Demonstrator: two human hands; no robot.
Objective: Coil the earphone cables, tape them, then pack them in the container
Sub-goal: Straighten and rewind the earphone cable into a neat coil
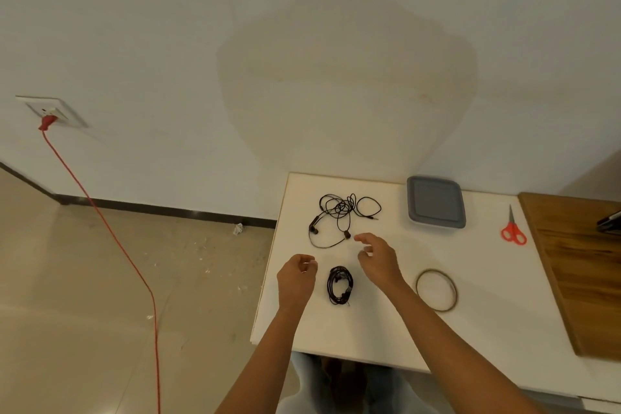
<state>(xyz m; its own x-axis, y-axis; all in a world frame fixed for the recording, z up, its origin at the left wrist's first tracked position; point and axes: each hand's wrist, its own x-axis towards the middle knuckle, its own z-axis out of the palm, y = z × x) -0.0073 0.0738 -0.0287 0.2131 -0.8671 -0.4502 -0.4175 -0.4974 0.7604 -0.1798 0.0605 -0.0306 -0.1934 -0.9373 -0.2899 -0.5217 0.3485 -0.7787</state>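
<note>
The white desk [369, 329] carries all task items, with a brown wooden board [578, 279] along its right side. A grey rectangular plastic container [436, 202], lid on, sits at the far edge and must be opened before packing. A thin ring of clear tape [454, 291] lies near the right forearm. The loose black earphone cable [339, 207] lies tangled at the far middle of the desk, not yet coiled. It is judged light, limp and prone to snagging. Take hold at an earbud or the plug and draw the loops out gently, since a thin cable will not tolerate sharp pulls. The coiled black earphone cable [340, 285] lies between the two hands. Grip it across the whole bundle so the turns do not spring apart. Red-handled scissors [511, 223] lie well to the right. The right hand [379, 260] hovers near the loose cable, fingers relaxed, holding nothing. The left hand [295, 276] is curled and may pinch a small scrap, but this cannot be confirmed.
</note>
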